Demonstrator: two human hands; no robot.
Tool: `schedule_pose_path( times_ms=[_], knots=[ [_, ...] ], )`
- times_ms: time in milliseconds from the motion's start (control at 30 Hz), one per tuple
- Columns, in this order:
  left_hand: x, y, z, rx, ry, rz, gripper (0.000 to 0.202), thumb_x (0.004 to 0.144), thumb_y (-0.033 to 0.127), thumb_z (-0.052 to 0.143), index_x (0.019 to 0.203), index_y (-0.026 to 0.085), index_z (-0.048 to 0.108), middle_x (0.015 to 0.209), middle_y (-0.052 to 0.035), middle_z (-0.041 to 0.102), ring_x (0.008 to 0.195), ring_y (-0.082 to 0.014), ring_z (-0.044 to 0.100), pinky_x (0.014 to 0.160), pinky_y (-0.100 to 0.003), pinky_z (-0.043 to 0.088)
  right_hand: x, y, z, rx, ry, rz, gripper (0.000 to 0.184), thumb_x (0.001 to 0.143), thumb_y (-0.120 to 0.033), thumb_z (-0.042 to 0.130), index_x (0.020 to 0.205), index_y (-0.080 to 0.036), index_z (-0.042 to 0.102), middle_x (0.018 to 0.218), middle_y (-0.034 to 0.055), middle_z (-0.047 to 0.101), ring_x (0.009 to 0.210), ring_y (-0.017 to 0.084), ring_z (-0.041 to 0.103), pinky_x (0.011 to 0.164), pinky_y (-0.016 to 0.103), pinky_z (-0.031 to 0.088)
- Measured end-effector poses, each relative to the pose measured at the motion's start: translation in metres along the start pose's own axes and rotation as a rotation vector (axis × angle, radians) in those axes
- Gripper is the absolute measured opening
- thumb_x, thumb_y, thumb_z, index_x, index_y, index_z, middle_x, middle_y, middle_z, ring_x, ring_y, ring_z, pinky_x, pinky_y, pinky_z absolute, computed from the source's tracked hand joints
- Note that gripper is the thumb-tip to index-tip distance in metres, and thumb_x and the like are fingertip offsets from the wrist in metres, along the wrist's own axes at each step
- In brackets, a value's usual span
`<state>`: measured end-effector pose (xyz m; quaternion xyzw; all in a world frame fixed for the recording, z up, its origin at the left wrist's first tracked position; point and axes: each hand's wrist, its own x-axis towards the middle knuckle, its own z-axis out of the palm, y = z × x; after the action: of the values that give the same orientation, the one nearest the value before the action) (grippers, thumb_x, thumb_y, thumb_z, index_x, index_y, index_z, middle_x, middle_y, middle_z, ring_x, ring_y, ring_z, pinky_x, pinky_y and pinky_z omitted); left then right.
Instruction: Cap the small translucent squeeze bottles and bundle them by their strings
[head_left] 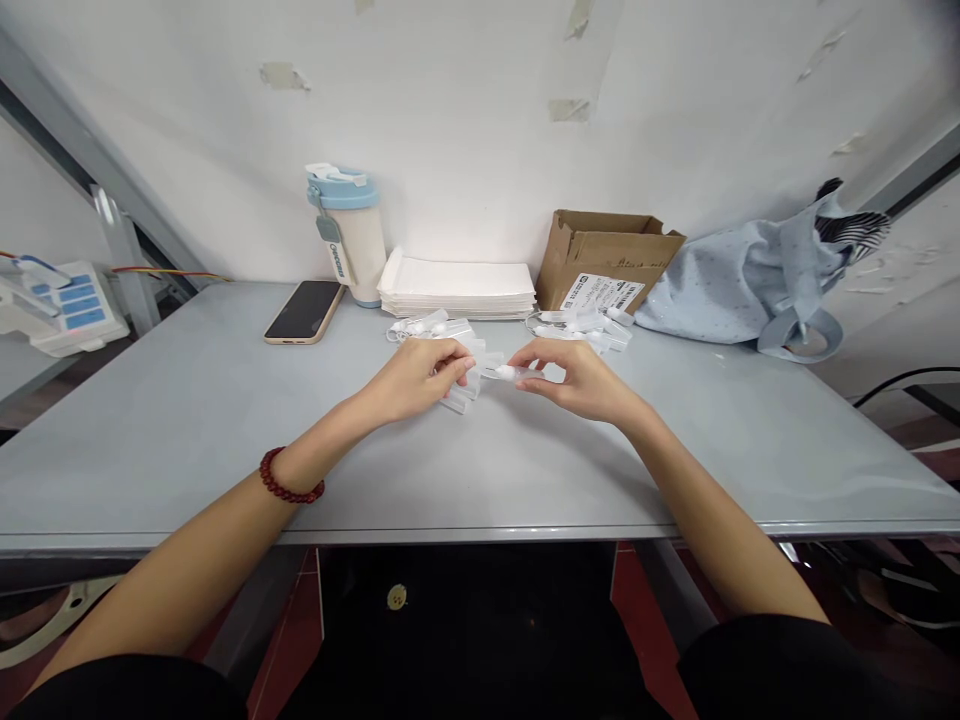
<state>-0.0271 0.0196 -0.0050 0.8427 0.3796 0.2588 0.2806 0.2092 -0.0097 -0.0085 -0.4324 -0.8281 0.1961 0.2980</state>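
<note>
My right hand [571, 380] pinches a small translucent tube [517, 373] with a white tip, held sideways above the table. Close by on the left, my left hand [426, 380] has thumb and fingertips pressed together. A thin pale line runs from the tube's white tip towards these fingertips; what they grip is too small to make out. Similar clear tubes [459, 400] lie under and beside my left hand, partly hidden by it. Behind my right hand lies another heap of white-and-clear tubes [589, 325] with thin cords.
At the back stand a cream and blue tumbler [360, 245], a stack of white envelopes [459, 290] and an open cardboard box [607, 262]. A phone [304, 312] lies left on the grey table [187, 430]. A light blue cloth bag [720, 285] rests at the right.
</note>
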Motion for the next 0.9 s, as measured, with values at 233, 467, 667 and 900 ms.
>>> schedule_pose_path(
  times_ms=[233, 467, 667, 900],
  knots=[
    [-0.0013, 0.0018, 0.0035, -0.064, -0.068, 0.031, 0.025, 0.089, 0.029, 0.05, 0.076, 0.016, 0.067, 0.061, 0.0007, 0.062, 0.053, -0.011, 0.054, 0.054, -0.022, 0.041, -0.0008, -0.0021, 0.0018, -0.007, 0.025, -0.026, 0.016, 0.085, -0.032, 0.063, 0.094, -0.02, 0.068, 0.092, 0.0054, 0.071, 0.084, 0.019, 0.063, 0.075, 0.035, 0.051],
    [-0.0013, 0.0015, 0.0053, -0.079, -0.069, 0.061, 0.022, 0.089, 0.022, 0.05, 0.077, 0.016, 0.068, 0.065, 0.0013, 0.065, 0.055, -0.0096, 0.056, 0.053, -0.02, 0.042, -0.0008, -0.0055, 0.0041, -0.016, 0.01, -0.044, 0.018, 0.087, -0.032, 0.06, 0.097, -0.019, 0.068, 0.093, 0.0064, 0.07, 0.084, 0.019, 0.062, 0.075, 0.035, 0.049],
    [-0.0005, 0.001, 0.0055, -0.084, -0.066, 0.068, 0.022, 0.089, 0.02, 0.049, 0.079, 0.016, 0.068, 0.066, 0.0015, 0.066, 0.055, -0.0087, 0.057, 0.053, -0.018, 0.043, -0.001, -0.0052, 0.0032, -0.015, 0.001, -0.05, 0.017, 0.087, -0.031, 0.061, 0.096, -0.019, 0.068, 0.092, 0.0068, 0.07, 0.084, 0.019, 0.061, 0.074, 0.034, 0.048],
    [-0.0015, 0.0001, 0.0059, -0.072, -0.076, 0.077, 0.021, 0.088, 0.019, 0.05, 0.077, 0.015, 0.068, 0.064, 0.0017, 0.065, 0.054, -0.0087, 0.057, 0.053, -0.018, 0.043, -0.0015, -0.0066, 0.0029, -0.016, 0.008, -0.068, 0.016, 0.087, -0.026, 0.061, 0.097, -0.018, 0.069, 0.093, 0.0073, 0.07, 0.083, 0.019, 0.061, 0.074, 0.034, 0.048]
  ],
)
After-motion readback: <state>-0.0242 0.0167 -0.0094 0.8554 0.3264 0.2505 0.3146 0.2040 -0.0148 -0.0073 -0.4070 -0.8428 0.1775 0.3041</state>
